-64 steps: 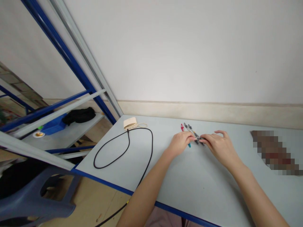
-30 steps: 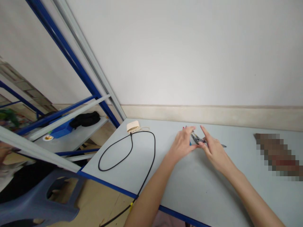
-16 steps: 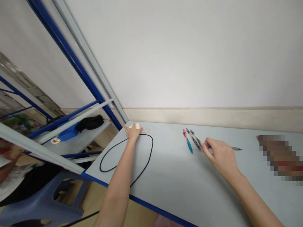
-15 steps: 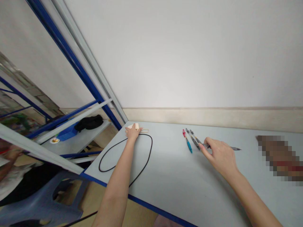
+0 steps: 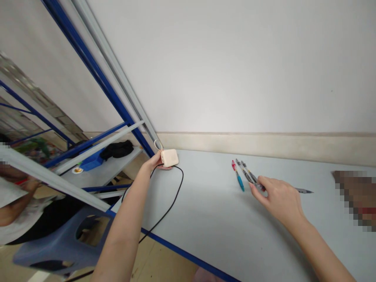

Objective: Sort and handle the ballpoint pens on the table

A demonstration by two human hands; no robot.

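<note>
My left hand (image 5: 155, 159) is closed around a cream power bank (image 5: 170, 157) at the table's far left corner. Ports show on its left side, and a pale loop (image 5: 158, 145) stands up beside it. A black cable (image 5: 175, 199) runs from under the power bank over the table's front edge. Over on the right, my right hand (image 5: 279, 196) pinches a grey pen, whose pointed end (image 5: 305, 191) sticks out beyond the knuckles. Its fingertips are at the lower ends of two dark clear-barrelled pens (image 5: 245, 171). Left of these lies a pen with pink and teal parts (image 5: 238, 177).
A pixelated brown object (image 5: 352, 192) lies at the table's right. Blue and grey frame posts (image 5: 117, 98) rise at the left end. Beyond them are a blue stool (image 5: 67, 239), a seated person (image 5: 17, 199), and another table with a blue box (image 5: 92, 158) and black cloth (image 5: 117, 149).
My left hand has turned and raised the power bank, so its broad face shows and the loop points up. The cable has shifted with it. My right hand stays at the pens.
</note>
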